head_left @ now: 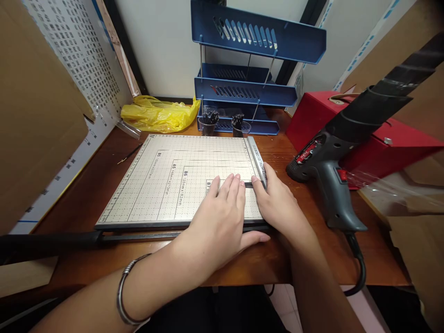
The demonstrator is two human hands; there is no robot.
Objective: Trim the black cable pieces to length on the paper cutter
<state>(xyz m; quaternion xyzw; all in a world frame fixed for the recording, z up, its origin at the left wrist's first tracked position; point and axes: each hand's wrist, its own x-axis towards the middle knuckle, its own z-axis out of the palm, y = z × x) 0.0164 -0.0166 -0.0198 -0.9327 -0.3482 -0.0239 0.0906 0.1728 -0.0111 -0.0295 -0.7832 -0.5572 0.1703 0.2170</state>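
Observation:
A cream paper cutter [145, 185] with a printed grid lies on the wooden table in front of me. My left hand [218, 222] lies across its front right part, fingers stretched flat and close together, thumb pointing right. Between its fingertips and my right thumb shows a short stretch of thin black strips [249, 184]; the rest of them is hidden under the left hand. My right hand [280, 199] grips around the cutter's metal side rail [255, 152], its thumb against the strips' end. Along the front edge lies the cutter's blade arm [138, 237], with its black handle [52, 243] at left.
Two clear cups [208, 128] of black strips stand behind the cutter, by a blue tiered rack [244, 92]. A yellow plastic bag [159, 114] lies back left. At right, a heat gun [342, 171] stands nose up before a red box [308, 108]. Cardboard [38, 115] flanks the table.

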